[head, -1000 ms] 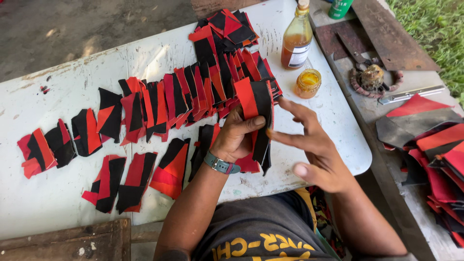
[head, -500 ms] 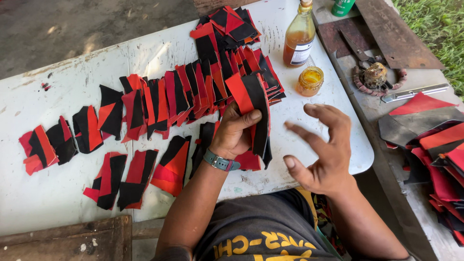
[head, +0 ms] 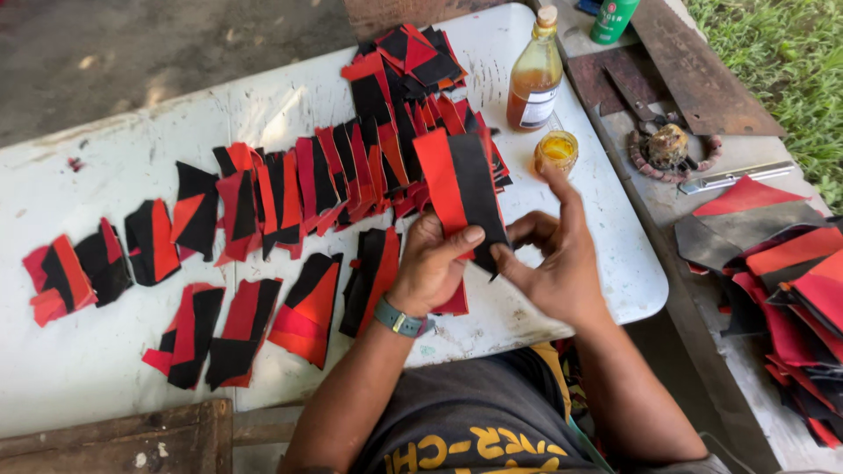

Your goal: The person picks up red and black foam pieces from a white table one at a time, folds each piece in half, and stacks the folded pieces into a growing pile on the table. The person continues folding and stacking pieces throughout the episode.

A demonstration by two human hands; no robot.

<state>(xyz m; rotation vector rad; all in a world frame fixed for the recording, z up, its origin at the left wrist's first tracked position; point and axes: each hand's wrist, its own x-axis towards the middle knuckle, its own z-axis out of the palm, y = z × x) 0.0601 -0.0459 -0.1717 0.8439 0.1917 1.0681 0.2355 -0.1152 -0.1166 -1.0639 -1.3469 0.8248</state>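
I hold a red-and-black joined piece [head: 459,184] upright over the white table [head: 123,158]. My left hand [head: 432,268], with a grey watch on the wrist, grips its lower left edge, thumb on the front. My right hand [head: 551,254] pinches the lower black edge, index finger stretched up toward a small jar of yellow glue [head: 557,150]. Rows of several red-and-black pieces [head: 299,189] lie overlapped across the table behind the held piece.
A brown glass bottle [head: 535,79] stands beside the jar. A green can [head: 613,17], rusty metal plate [head: 694,70], scissors-like tool with string [head: 663,145] and a stack of red and black cut sheets [head: 781,281] lie on the right bench. Grass at far right.
My right hand, spread open and away from the piece half a second ago, has come back and now pinches its lower black edge. The piece stands a little higher.
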